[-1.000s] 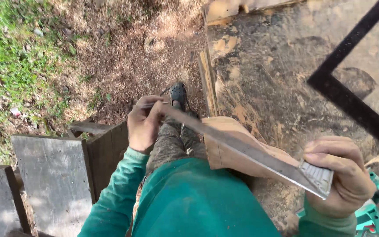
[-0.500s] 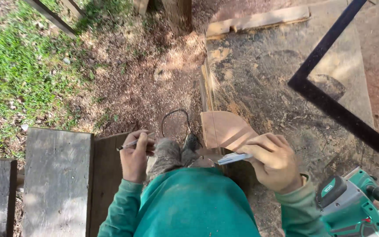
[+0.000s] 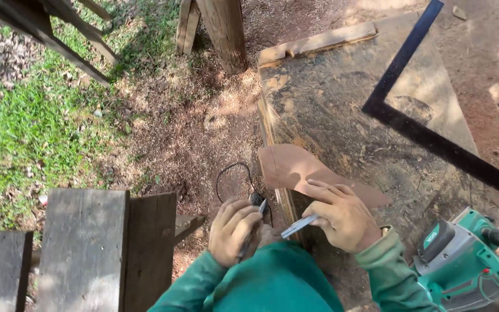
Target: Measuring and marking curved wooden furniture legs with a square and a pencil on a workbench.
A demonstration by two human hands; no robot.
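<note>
The brown template (image 3: 295,167), a curved flat cut-out, lies on the near left edge of the worktop (image 3: 342,104), its rounded end overhanging the edge a little. The right hand (image 3: 342,216) rests on its near part, fingers curled and pressing down, with a thin metal blade (image 3: 298,226), likely a ruler or small saw, pinched between thumb and fingers and pointing left. The left hand (image 3: 232,231) is closed around a dark pencil (image 3: 254,228), tip up towards the template's edge, not touching it. To trace well, I judge the pressing hand should stay flat and firm so the piece cannot slide on the dusty board, and the pencil should ride tight against the edge at a steady angle. The worktop is a worn, sawdust-covered sheet with a wood strip (image 3: 319,41) along its far edge. A large black steel square (image 3: 411,124) lies across it to the right, and a green electric planer (image 3: 463,260) sits at the near right corner. A black cord (image 3: 232,176) loops on the ground below. Grey planks (image 3: 82,242) stand to the left, a post (image 3: 223,32) beyond, then bare earth and grass (image 3: 18,133) in dappled sun.
</note>
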